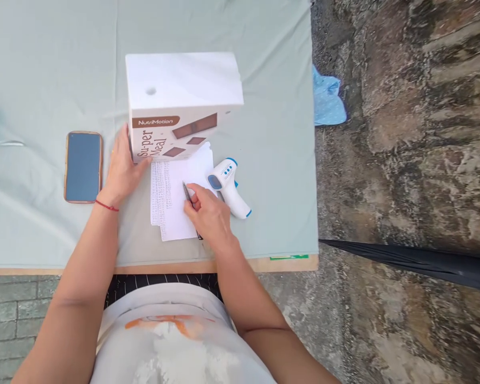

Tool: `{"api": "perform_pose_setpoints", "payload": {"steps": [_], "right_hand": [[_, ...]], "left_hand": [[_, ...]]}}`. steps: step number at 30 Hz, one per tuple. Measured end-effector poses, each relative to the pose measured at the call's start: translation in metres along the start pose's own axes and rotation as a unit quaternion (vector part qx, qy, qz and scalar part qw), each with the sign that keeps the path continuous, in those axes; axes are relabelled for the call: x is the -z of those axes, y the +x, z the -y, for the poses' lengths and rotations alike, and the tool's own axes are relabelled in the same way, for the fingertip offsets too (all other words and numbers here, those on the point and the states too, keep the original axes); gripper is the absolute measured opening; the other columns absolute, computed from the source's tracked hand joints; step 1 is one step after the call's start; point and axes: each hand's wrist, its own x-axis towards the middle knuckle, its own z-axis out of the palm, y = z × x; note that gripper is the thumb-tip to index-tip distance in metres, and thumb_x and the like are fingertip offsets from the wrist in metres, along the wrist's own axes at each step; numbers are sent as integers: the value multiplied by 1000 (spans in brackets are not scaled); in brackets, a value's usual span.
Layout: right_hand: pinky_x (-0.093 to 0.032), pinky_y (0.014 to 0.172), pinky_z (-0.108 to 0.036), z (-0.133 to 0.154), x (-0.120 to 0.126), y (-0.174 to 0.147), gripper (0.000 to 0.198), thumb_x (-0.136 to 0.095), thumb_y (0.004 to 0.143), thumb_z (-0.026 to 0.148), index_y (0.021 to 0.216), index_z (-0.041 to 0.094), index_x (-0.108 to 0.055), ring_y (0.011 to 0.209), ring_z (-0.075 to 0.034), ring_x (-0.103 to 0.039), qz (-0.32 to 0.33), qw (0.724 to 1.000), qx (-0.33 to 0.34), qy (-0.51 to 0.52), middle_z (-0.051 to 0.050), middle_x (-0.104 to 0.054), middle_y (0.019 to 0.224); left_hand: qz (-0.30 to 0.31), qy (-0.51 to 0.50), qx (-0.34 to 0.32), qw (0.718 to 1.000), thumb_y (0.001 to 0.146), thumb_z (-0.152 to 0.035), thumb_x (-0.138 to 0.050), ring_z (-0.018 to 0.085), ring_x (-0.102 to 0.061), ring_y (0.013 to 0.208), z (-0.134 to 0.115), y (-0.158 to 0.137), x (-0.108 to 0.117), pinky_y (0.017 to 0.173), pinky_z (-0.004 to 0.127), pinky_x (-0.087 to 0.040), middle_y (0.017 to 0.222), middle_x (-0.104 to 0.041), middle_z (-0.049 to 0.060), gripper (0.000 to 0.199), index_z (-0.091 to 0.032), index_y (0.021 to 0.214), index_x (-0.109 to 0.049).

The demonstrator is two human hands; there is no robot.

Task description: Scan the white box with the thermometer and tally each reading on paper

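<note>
My left hand (126,165) grips the lower left corner of a white cardboard box (184,80) with brown "NutriMotion Super Meal" print, thumb on its printed face. The box is tilted, its lower edge over the top of some paper sheets (184,213) with handwriting along their left side. A dark pen (186,191) is held between the fingers of my right hand (208,214), above the paper, tip pointing away from me. Whether the tip touches the sheet I cannot tell. Just right of that hand lies a white and blue infrared thermometer (232,194).
A smartphone (83,168) with a brown case lies left of my left hand. The table (276,160) has a pale green cloth. A light blue cloth (328,98) hangs at its right edge, and a dark strap (404,261) runs off over the stone ground. White cables (4,143) are at far left.
</note>
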Motion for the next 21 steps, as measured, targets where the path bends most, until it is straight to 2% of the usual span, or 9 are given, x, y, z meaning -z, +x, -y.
{"api": "perform_pose_setpoints", "payload": {"steps": [3,5,9,13,17,19,21], "right_hand": [[-51,68,-33,-3,4,0,30,-50,93,21,114,24,-72,70,-16,-58,-21,990,56,124,-3,-62,82],[-55,73,-35,-8,4,-4,33,-49,96,24,122,26,-68,77,-17,-61,-20,970,68,234,-5,-63,93],[-59,86,-40,-15,-7,-13,51,-59,92,29,143,33,-54,89,-18,-62,-7,924,57,379,-5,-59,108],[-57,97,-49,-15,-16,-16,60,-63,89,44,147,33,-51,101,-22,-64,54,893,49,443,-7,-60,118],[-57,97,-52,-13,-14,-16,69,-63,85,56,149,33,-49,106,-26,-65,99,875,41,473,-8,-61,124],[-59,93,-49,-12,-14,-17,66,-63,86,55,148,33,-50,101,-24,-66,90,881,42,462,-8,-62,118],[-59,85,-42,-12,-15,-21,55,-65,89,48,142,33,-55,92,-21,-66,43,905,34,423,-5,-63,106]], "left_hand": [[36,74,48,995,65,-71,-82,42,-3,161,-7,-16,3,131,60,-4,171,-10,24,133,-12,163,-15],[61,117,67,989,54,-71,-88,46,2,160,-15,-30,2,129,63,0,169,-1,31,147,-3,162,-14],[90,168,72,979,48,-76,-87,49,4,158,-29,-49,-3,127,64,3,168,-2,33,153,1,161,-17],[115,181,78,974,47,-78,-86,50,3,158,-35,-50,-2,127,63,3,168,-1,33,156,2,161,-17],[127,189,96,969,46,-72,-89,49,5,158,-39,-48,0,128,61,5,169,0,31,156,3,161,-16],[131,190,101,968,46,-71,-89,49,6,158,-40,-49,-1,128,61,6,169,1,31,157,4,161,-14],[134,189,99,968,45,-71,-89,49,7,158,-41,-50,-1,128,62,7,169,2,30,158,3,162,-13]]}}
